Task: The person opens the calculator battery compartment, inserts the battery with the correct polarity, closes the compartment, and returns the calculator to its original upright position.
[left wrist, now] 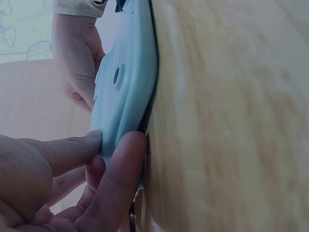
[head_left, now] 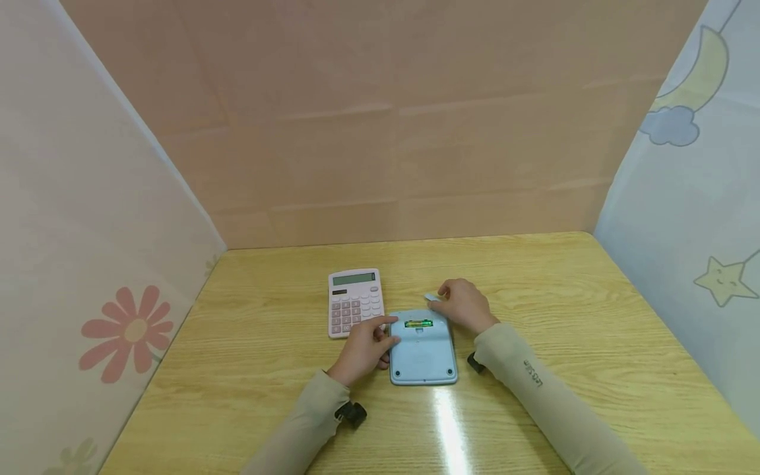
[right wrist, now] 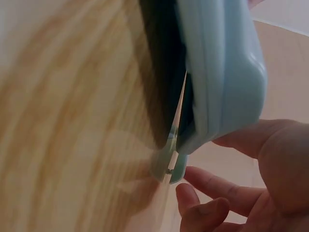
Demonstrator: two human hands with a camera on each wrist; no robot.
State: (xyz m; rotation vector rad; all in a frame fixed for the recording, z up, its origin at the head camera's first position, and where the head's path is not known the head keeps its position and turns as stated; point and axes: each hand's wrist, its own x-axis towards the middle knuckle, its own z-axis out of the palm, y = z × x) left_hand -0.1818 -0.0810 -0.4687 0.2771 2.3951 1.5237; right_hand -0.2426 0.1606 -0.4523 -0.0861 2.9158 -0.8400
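A light-blue calculator lies face down, its back showing an uncovered battery slot with a green-and-gold battery inside. My left hand grips its left edge, the thumb on the back and the other fingers at the side and underneath. Just past the top right corner, my right hand pinches a small light-blue battery cover at its fingertips. Seen from the right wrist, the cover is close to the tabletop, partly hidden behind the calculator's edge.
A pink calculator lies face up just left of the blue one, its lower right part behind my left hand. The wooden table meets a plain backdrop at the back, with patterned cloth walls on both sides.
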